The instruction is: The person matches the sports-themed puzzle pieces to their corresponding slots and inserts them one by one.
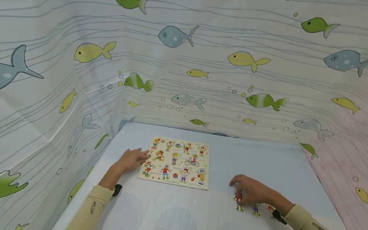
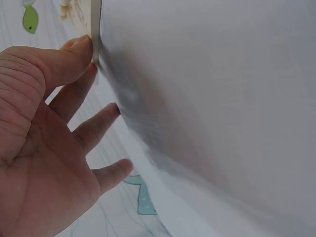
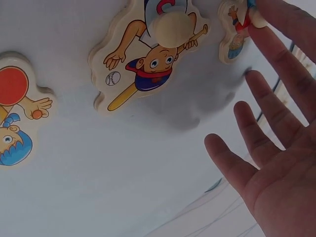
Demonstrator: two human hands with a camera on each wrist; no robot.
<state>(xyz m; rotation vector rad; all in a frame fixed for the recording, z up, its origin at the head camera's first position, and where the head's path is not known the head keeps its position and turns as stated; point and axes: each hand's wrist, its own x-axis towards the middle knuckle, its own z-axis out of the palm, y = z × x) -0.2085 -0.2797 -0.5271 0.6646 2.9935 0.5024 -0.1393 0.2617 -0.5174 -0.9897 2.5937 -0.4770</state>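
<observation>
Your left hand (image 1: 133, 158) lies flat on the table (image 1: 258, 159) with its fingers straight and relaxed, holding nothing. Its fingertips touch the left edge of the puzzle board (image 1: 176, 162); in the left wrist view the thumb (image 2: 69, 59) presses against the board's thin edge (image 2: 95, 29). The board lies flat near the middle of the table, a little towards the left edge and the far edge, with cartoon sport figures seated in its slots.

Your right hand (image 1: 251, 190) is near the table's front right corner, well apart from the board. Its fingers are bent down over a small piece (image 1: 238, 203), and in the right wrist view the fingertips (image 3: 269, 22) pinch the knob of that piece (image 3: 236, 29). Just beside it lies a baseball piece (image 3: 148, 54), flat on the table with its pale knob up, and beyond that a piece with an orange paddle (image 3: 19, 108). These pieces lie in a row close to the table's front edge, partly under your right hand in the head view.

A fish-print curtain (image 1: 184, 64) hangs around the table's far and side edges.
</observation>
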